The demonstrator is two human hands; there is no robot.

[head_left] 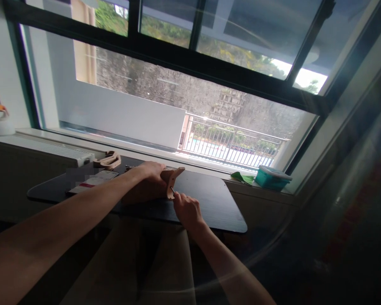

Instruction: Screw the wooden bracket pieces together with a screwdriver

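On the dark tabletop (206,197) sits a brown wooden assembly (142,192), partly in shadow, with a curved, light wooden end piece (172,181) at its right side. Over the top of the assembly, my left hand (153,171) is closed, its fingers gripping near the end piece. My right hand (188,208) is closed around a thin metal tool (172,190), whose tip meets the outer face of the end piece. The fist hides the tool's handle, so its exact kind cannot be made out.
Loose wooden parts (109,160) and a printed sheet or booklet (93,181) lie at the table's left. A teal lidded container (272,177) and a green leaf-like piece (243,178) rest on the windowsill. A radiator (60,150) stands left, below the large window.
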